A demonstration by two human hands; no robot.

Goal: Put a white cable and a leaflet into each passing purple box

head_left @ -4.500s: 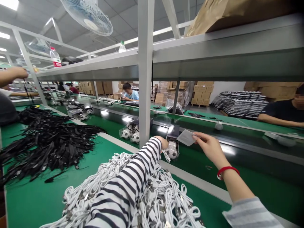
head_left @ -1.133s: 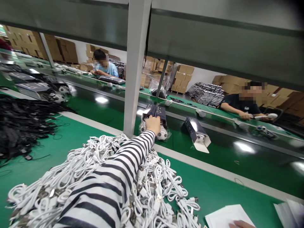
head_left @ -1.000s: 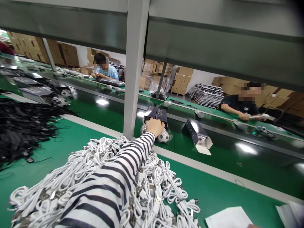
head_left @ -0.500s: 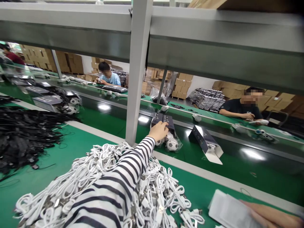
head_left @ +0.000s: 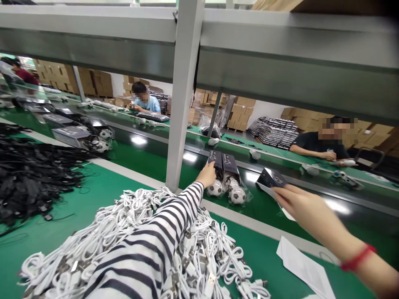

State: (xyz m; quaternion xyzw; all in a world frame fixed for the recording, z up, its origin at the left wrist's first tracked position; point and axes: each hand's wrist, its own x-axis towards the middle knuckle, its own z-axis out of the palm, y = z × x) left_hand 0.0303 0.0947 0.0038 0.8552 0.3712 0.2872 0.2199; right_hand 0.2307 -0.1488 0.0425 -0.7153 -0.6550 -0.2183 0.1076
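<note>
My left hand (head_left: 207,175) reaches out from a striped sleeve and touches the lower end of a dark rectangular box (head_left: 215,161). A second dark box (head_left: 230,164) lies beside that one. Below them are two small black-and-white soccer balls (head_left: 237,195) in clear plastic bags, partly under the boxes. To the right, my right hand (head_left: 299,205), with a red string on its wrist, grips a third dark box (head_left: 270,178), its white insert (head_left: 282,206) showing beneath. My left forearm lies over a heap of white cables (head_left: 199,265).
A heap of black cables (head_left: 31,176) lies on the green bench at left, and a white paper sheet (head_left: 302,265) at lower right. A grey steel post (head_left: 182,104) stands left of my hands. Co-workers sit across the dark conveyor belt (head_left: 146,151), with cartons behind them.
My right hand has moved from the papers at lower right up to the third box and grips it. My left hand has shifted slightly along the boxes.
</note>
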